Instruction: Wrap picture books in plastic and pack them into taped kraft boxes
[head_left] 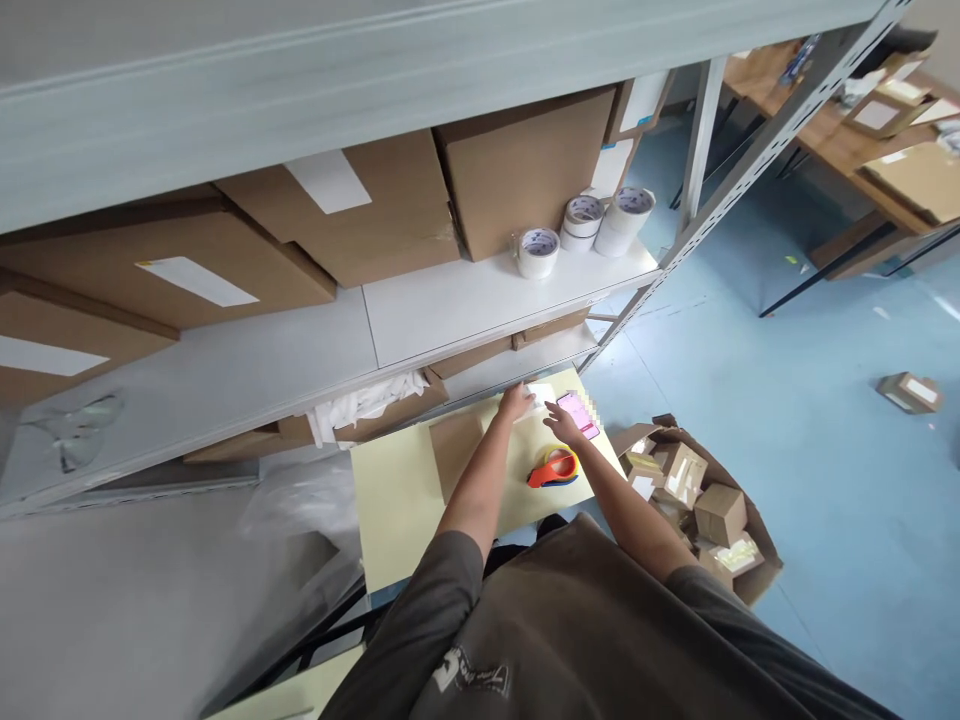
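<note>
My left hand (515, 402) reaches to the far edge of a pale yellow table (397, 500) and rests on a small white paper (541, 393), fingers flat. My right hand (562, 422) lies just right of it, fingers stretched toward a phone with a pink screen (579, 412). An orange tape dispenser (553, 468) sits on the table between my forearms. A small brown cardboard box (454, 450) stands left of my left arm.
A grey metal shelf (465, 300) in front holds large cardboard boxes (525, 170) and three tape rolls (585, 225). An open carton (739, 580) of small boxes stands on the blue floor to the right. One small box (910, 391) lies farther off. A wooden table (862, 150) stands at top right.
</note>
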